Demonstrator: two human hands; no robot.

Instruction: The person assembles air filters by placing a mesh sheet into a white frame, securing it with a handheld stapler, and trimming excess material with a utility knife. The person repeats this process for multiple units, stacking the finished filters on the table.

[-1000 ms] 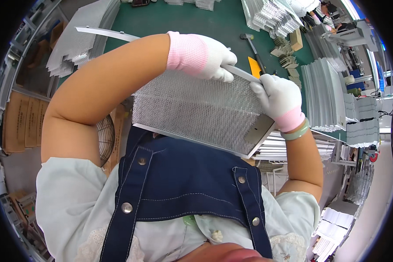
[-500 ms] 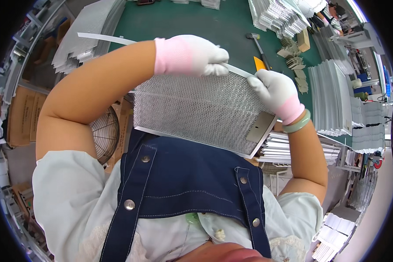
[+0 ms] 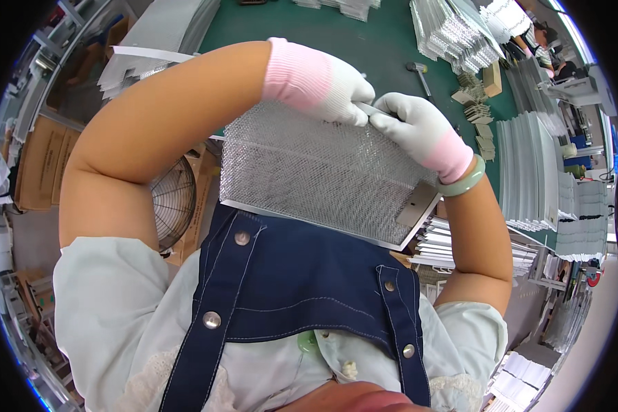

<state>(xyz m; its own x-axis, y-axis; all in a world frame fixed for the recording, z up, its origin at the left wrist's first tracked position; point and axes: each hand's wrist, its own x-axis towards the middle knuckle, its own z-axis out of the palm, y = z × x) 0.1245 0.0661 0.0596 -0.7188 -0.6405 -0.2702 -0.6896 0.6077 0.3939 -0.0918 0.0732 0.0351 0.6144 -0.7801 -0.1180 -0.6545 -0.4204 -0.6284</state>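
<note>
Cartons [image 3: 38, 161] are seen at far L of frame, w/ a stack of mesh sheets [image 3: 161, 31] at upper L. Across that stack a white strip [image 3: 151, 54] is laid out toward the ctr.; its run is hidden by the L forearm, so whether it's the same pc. as the one in the hands can't be confirmed. Below, a black fan [image 3: 174, 206] is part-covered by the arm.

Near upper ctr., the gloved L hand [image 3: 343, 89] is closed, w/ the narrow edge strip [image 3: 368, 110] pinched btwn thumb & fingers. Mesh panel [image 3: 316, 161] is held tilted under both hands, mid-frame, its lower rim against the apron [image 3: 302, 268]; a small grey plate [image 3: 415, 204] is set at its R end.

Just R of ctr., the gloved R hand [image 3: 412, 130] is likewise closed on the strip. It's been brought in toward the L hand: a longer bit of strip was bared btwn them 0.5 s ago, only a short bit now. Judged from that, effort is now concentrated on one spot of the panel's upper edge.

Farther R: hammer [image 3: 419, 74], small metal pcs. [image 3: 481, 113] & stacked panels [image 3: 527, 172] are left untouched on the green table [image 3: 384, 48].
</note>
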